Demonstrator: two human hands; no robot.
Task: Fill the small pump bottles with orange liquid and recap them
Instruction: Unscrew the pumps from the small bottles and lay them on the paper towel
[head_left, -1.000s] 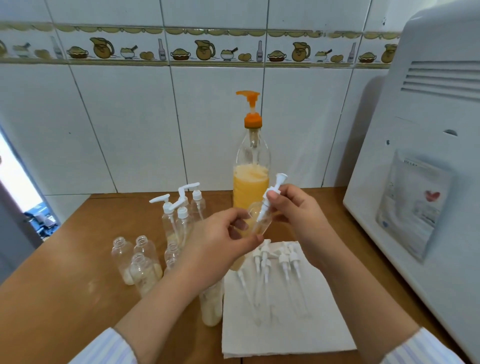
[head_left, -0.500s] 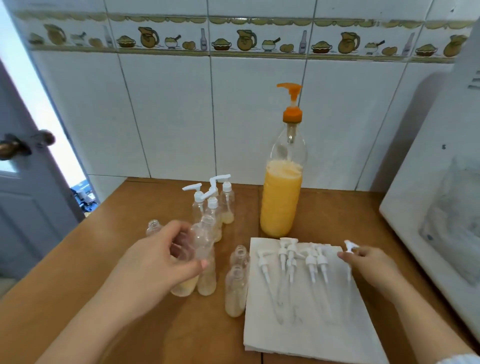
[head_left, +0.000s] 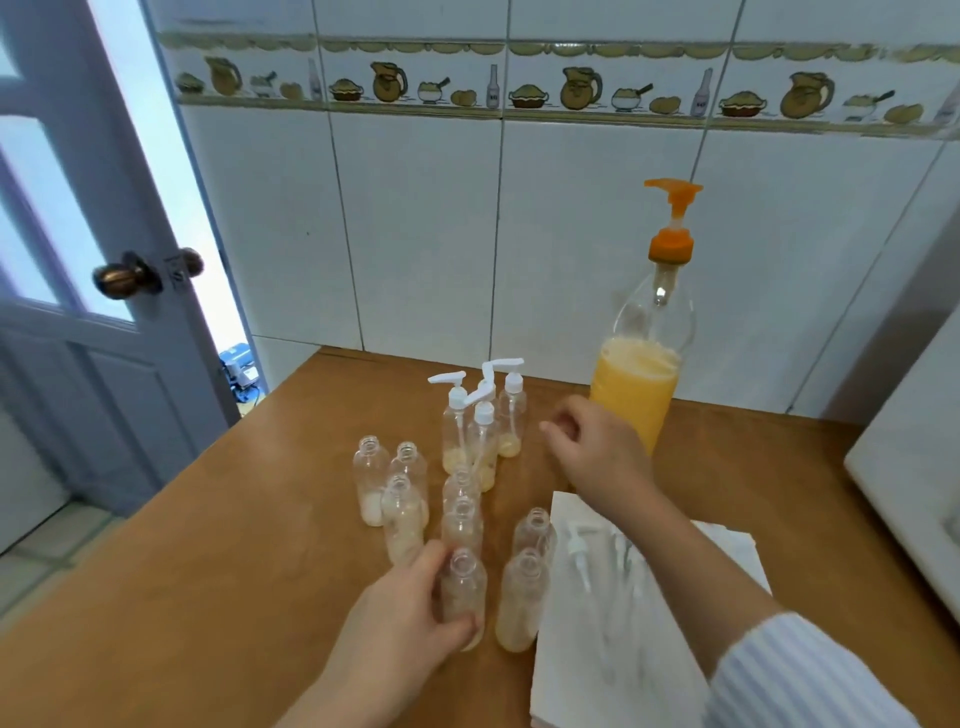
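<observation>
Low in the frame, just left of centre, the left hand (head_left: 400, 618) curls its fingers and thumb round an uncapped small bottle (head_left: 464, 597) standing on the wooden table (head_left: 208, 545); the hand covers the bottle's left side, so only its neck and right wall show, with a pale residue at the bottom. Just to its right stands another open bottle (head_left: 521, 603), touching or nearly touching the edge of a white paper towel (head_left: 613, 649) at lower right. More open bottles cluster above these toward mid-frame, overlapping one another so their count is hard to fix. Behind them, three capped pump bottles (head_left: 480, 415) stand together, each with a little orange liquid at its base.

The right hand (head_left: 597, 452) hovers right of centre, fingers loosely curled; whether it pinches anything cannot be told. Its forearm and striped sleeve (head_left: 795, 675) cross the towel and hide most of the loose white pump caps (head_left: 579, 556) lying there, which are blurred. Behind the hand, the large pump bottle (head_left: 644, 364) of orange liquid stands at the tiled wall, its lower part hidden by the hand.
</observation>
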